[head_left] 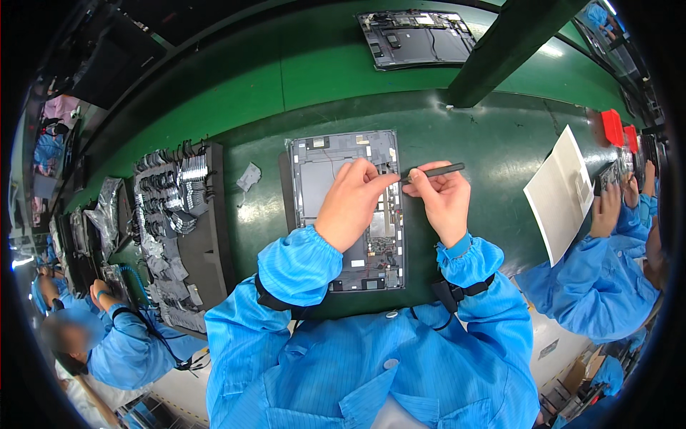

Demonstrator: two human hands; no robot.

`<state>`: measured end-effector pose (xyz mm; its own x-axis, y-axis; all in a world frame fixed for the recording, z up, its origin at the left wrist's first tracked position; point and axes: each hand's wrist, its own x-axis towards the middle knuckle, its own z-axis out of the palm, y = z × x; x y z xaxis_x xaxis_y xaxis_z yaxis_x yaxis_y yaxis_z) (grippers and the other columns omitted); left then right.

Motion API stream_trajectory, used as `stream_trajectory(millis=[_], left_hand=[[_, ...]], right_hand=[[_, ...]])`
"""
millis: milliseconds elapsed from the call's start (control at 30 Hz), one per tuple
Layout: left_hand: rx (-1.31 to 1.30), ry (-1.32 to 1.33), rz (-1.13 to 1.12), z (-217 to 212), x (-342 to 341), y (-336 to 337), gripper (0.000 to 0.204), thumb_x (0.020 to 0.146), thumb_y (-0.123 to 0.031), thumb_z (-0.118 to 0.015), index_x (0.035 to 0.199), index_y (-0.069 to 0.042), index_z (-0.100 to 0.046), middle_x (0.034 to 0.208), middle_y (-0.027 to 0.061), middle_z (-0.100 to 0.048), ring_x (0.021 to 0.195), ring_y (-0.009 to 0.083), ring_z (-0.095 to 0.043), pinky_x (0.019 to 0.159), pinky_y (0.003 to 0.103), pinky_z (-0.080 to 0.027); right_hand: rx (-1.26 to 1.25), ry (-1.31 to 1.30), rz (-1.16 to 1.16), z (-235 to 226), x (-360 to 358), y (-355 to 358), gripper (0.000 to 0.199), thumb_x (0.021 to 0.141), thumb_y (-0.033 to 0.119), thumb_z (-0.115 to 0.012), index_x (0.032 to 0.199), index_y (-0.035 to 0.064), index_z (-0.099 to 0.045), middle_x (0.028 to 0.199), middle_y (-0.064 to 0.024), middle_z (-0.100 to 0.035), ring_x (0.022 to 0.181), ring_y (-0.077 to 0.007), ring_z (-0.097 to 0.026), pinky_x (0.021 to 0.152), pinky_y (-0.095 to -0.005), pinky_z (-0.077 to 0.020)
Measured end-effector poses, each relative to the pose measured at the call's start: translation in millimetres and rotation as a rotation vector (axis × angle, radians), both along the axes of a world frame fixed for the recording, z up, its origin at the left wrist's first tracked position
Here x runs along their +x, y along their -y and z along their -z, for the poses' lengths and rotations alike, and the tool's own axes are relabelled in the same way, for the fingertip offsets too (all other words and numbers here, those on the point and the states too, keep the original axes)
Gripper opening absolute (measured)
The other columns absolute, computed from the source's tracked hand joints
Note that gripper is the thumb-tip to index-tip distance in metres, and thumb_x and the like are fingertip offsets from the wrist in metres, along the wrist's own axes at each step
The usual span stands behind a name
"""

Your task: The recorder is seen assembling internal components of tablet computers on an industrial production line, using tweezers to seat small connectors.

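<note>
Found the dark-grey, flat rectangular electronic chassis [312,189] lying opened on the green bench [493,139], straight ahead of the body and beneath the left hand [350,204]. Judged it so placed to keep the inner side facing up, within easy reach from both sides. Saw the left hand arched over its middle, thumb and forefinger brought together near its right edge, other fingers curled; could not tell of any small piece pinched there. Saw the right hand [444,205] just beyond that edge, thumb and fingers clamped on a slim black pen-shaped tool [444,170], tip aimed at the left fingertips; judged this pen-like hold likely for fine control. Noted a black tray [196,254] of thin grey and silver parts [166,211] to the left, presumably set there for handy reach, and a loose grey irregular piece [249,176] between tray and chassis.
</note>
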<state>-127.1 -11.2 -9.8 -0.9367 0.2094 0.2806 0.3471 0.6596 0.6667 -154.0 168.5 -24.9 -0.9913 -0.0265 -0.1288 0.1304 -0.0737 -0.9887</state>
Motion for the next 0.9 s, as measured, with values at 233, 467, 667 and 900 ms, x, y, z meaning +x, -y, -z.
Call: stream_trajectory(millis=[233,467,667,900], left_hand=[[-0.037,0.061,0.046,-0.2,-2.6,2.7,0.033,0.078,0.004,-0.066,0.109,-0.01,-0.069,0.095,0.0082,-0.053,0.093,0.0281,-0.053,0.082,0.037,-0.049],[-0.004,0.094,0.072,-0.9,-6.2,5.5,0.033,0.078,0.004,-0.067,0.108,-0.009,-0.068,0.097,0.0086,-0.053,0.095,0.0292,-0.053,0.084,0.038,-0.049],[-0.004,0.128,0.073,1.1,-6.2,6.1,0.032,0.081,0.002,-0.067,0.111,-0.012,-0.067,0.098,0.0087,-0.053,0.097,0.0298,-0.053,0.086,0.038,-0.047],[-0.004,0.124,0.072,1.7,-5.9,5.9,0.033,0.081,0.002,-0.067,0.111,-0.011,-0.067,0.098,0.0087,-0.053,0.096,0.0298,-0.053,0.085,0.038,-0.048]], right_hand=[[-0.016,-0.043,0.05,-3.3,5.0,-2.9,0.014,0.089,0.002,-0.069,0.097,-0.0058,-0.06,0.084,-0.0128,-0.07,0.077,-0.0182,-0.072,0.068,-0.0267,-0.058],[0.036,-0.059,0.032,-3.6,7.3,1.1,0.013,0.09,0.001,-0.068,0.097,-0.0065,-0.061,0.085,-0.0134,-0.07,0.079,-0.0189,-0.072,0.069,-0.0269,-0.0584],[0.041,-0.088,0.038,-3.3,8.6,2.6,0.013,0.09,0.001,-0.068,0.098,-0.0069,-0.061,0.085,-0.0137,-0.07,0.078,-0.0192,-0.072,0.069,-0.0274,-0.0586],[0.002,-0.052,0.037,-0.9,6.8,2.6,0.013,0.09,0.001,-0.067,0.098,-0.0072,-0.061,0.085,-0.0141,-0.07,0.078,-0.0195,-0.072,0.069,-0.0277,-0.0589]])
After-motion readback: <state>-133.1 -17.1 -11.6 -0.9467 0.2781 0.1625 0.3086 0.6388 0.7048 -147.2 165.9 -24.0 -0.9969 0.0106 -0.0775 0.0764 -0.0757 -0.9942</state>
